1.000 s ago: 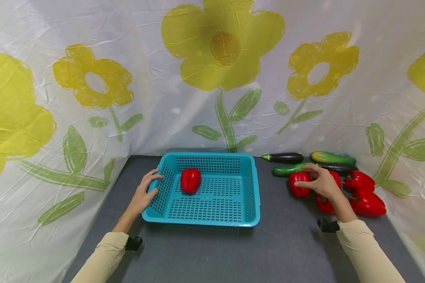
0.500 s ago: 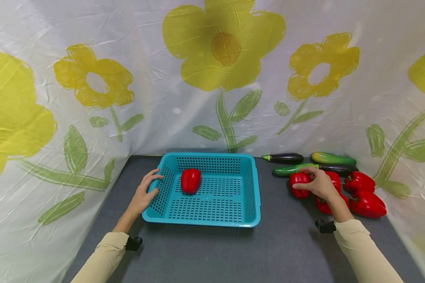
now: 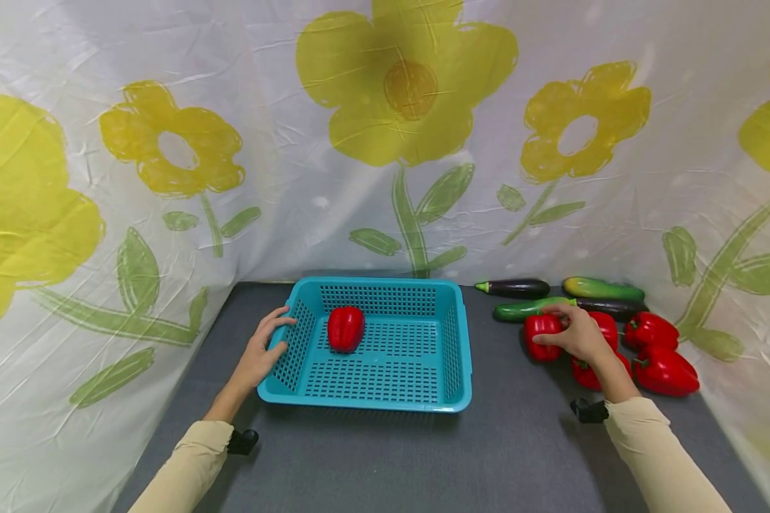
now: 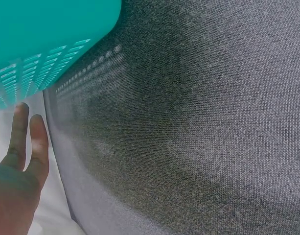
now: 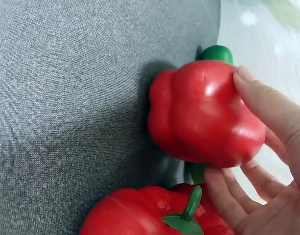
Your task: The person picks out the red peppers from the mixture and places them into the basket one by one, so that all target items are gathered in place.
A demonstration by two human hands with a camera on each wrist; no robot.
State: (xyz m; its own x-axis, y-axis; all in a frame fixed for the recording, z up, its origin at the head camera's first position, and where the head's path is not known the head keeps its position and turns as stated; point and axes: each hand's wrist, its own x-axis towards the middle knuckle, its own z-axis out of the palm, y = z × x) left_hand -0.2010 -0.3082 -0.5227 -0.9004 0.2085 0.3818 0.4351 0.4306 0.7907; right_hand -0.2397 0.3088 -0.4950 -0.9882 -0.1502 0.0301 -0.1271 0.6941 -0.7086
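A red bell pepper (image 5: 208, 112) stands at the left front of the pepper group in the head view. My right hand (image 3: 581, 333) holds it, thumb on one side and fingers round the stem end in the right wrist view. A blue-green perforated basket (image 3: 363, 406) sits in the middle of the table, with one red bell pepper (image 3: 346, 329) lying in its left part. At the basket's left side rests my left hand (image 3: 263, 349), relaxed fingertips at the rim. In the left wrist view two fingers (image 4: 38, 142) reach up close to the basket's outer wall.
Several more red bell peppers (image 3: 667, 370) lie right of and behind the held one. Beyond them are an eggplant (image 3: 516, 287), a green cucumber (image 3: 526, 309), a yellow-green cucumber-like vegetable (image 3: 603, 288) and another dark eggplant (image 3: 619, 308). A flowered curtain (image 3: 282, 214) hangs behind the grey table.
My right hand has moved slightly left and down onto the red bell pepper and its fingers have closed in around it. The left hand and basket have stayed still.
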